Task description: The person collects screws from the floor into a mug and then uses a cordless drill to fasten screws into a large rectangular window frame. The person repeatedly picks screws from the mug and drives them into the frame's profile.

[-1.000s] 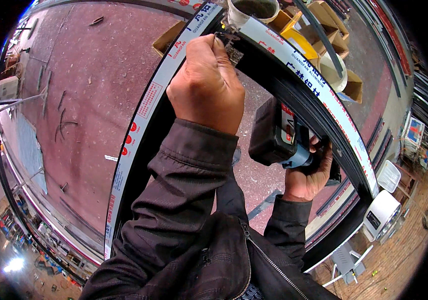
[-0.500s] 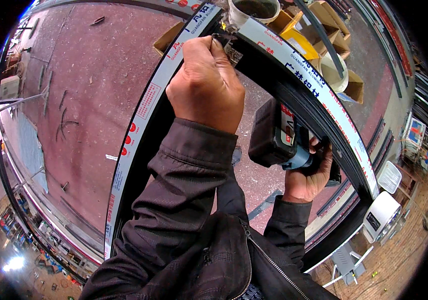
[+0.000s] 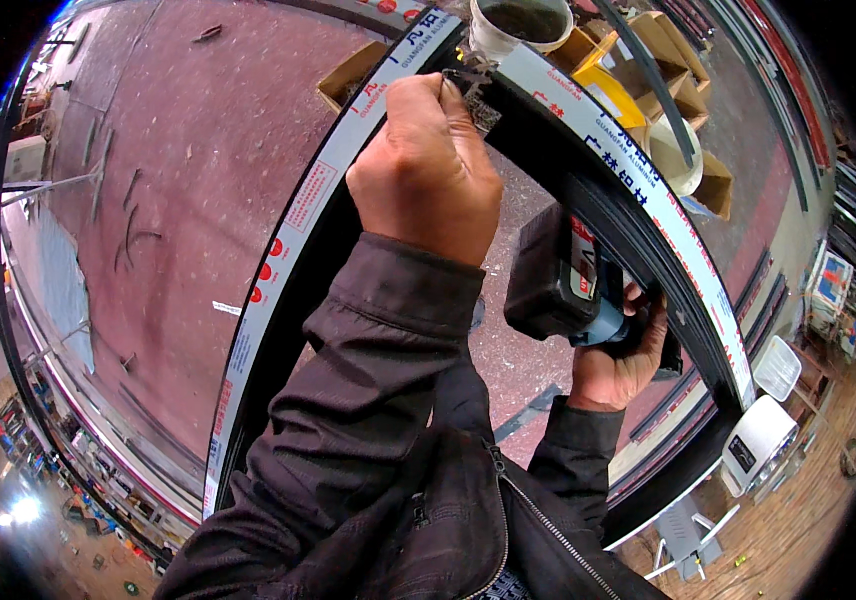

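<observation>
My left hand is closed at the far corner of a dark metal frame, thumb and bent fingers pressed together. What they grip is hidden, though a small dark metal piece shows beside the fingertips. My right hand wraps the grip of a cordless drill with a blue body and a large black battery. The drill lies inside the frame against its right bar, partly hidden there. Printed white protective film covers this bar and the left bar.
Beyond the corner stand a white bucket, a second pale bucket and cardboard boxes. A white lamp-like device is by the frame's near right end. Long metal profiles lie at the far right.
The whole view has shifted slightly, so the frame and far buckets sit a little further right. Both hands keep their grips, and the drill stays by the right bar.
</observation>
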A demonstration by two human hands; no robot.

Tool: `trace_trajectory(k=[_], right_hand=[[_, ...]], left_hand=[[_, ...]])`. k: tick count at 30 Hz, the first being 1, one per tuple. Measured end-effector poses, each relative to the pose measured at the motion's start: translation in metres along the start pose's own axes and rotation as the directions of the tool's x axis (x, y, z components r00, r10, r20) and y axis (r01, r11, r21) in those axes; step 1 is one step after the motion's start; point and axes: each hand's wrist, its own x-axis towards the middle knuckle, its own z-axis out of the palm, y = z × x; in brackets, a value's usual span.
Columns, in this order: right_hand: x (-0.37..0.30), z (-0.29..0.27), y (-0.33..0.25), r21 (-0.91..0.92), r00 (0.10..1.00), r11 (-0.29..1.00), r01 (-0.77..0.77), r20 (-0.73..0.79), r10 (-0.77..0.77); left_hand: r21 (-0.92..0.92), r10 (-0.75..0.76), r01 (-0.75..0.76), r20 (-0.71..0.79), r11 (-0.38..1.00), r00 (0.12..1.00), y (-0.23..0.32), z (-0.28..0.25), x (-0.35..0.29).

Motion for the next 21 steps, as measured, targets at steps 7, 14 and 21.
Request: trace_trajectory(k=[7,14,21], right_hand=[[-0.004,0.004,0.002,-0.014,0.998,0.999,-0.030,0.046,0.030],[-0.004,0.003,-0.002,0.002,1.000,1.000,-0.018,-0.008,0.018],[-0.003,-0.002,-0.001,-0.032,0.995,0.999,-0.043,0.087,0.046]], left_hand=[[0.027,-0.003,0.003,-0.003,1.000,1.000,0.004,-0.008,0.003],[-0.013,0.001,-0.001,-0.023,1.000,1.000,0.001,0.000,0.000],[-0.015,0.029,-0.029,0.003,0.999,1.000,-0.004,-0.005,0.004]])
